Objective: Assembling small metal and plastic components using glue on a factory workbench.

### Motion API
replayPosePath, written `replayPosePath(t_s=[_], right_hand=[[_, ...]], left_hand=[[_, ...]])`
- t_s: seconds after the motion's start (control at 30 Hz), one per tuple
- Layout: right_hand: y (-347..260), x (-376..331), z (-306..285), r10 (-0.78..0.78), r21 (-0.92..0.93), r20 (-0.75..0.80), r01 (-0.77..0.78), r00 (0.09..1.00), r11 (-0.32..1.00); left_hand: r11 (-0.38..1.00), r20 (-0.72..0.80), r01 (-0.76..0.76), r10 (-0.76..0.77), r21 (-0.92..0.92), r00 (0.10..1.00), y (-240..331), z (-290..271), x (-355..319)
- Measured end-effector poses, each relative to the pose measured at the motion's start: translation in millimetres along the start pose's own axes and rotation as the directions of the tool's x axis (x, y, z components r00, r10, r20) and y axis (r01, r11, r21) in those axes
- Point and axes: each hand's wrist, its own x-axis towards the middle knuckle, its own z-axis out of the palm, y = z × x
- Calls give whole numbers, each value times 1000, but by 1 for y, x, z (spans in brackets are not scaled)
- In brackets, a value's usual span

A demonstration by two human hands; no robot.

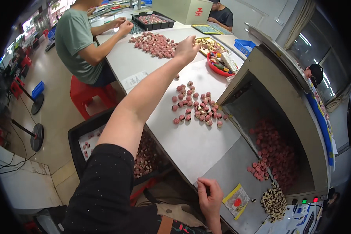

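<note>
Left hand among small pink knobbly pieces at upper centre, right hand curled low in the frame.
The left hand [186, 50] reaches to a yellow-edged tray [204, 38], fingers bent; whether they grip anything I cannot tell. The right hand [210, 198] lies half curled at the bench [195, 152] edge, a gap between thumb and forefinger, nothing showing in it. The pink knobbly pieces [202, 107] lie loose at mid-frame and heaped at upper centre: rounded, pebble-textured, with cream or dark undersides. They look light and stiff, likely to roll, so a fingertip pinch round the sides should suit. At lower right, flat pink discs [258, 171] would probably slide; the black-and-cream pieces [274, 202] seem hard, the clear yellow-edged bag [236, 201] thin and floppy.
</note>
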Motion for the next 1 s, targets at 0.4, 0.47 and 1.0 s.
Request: replayPosePath(t_s=[0.4, 0.47, 1.0], right_hand=[[-1, 5, 4, -164, -86, 49, 168, 985, 982], [2, 6, 7, -196, -72, 39, 198, 980, 977], [-154, -118, -128, -785, 162, -308, 843, 537, 513]], left_hand=[[948, 329, 257, -185, -190, 926, -23, -47, -85], [915, 371, 280, -162, -292, 914, -19, -64, -93], [823, 688, 1, 473, -568, 550, 217, -168, -208]])
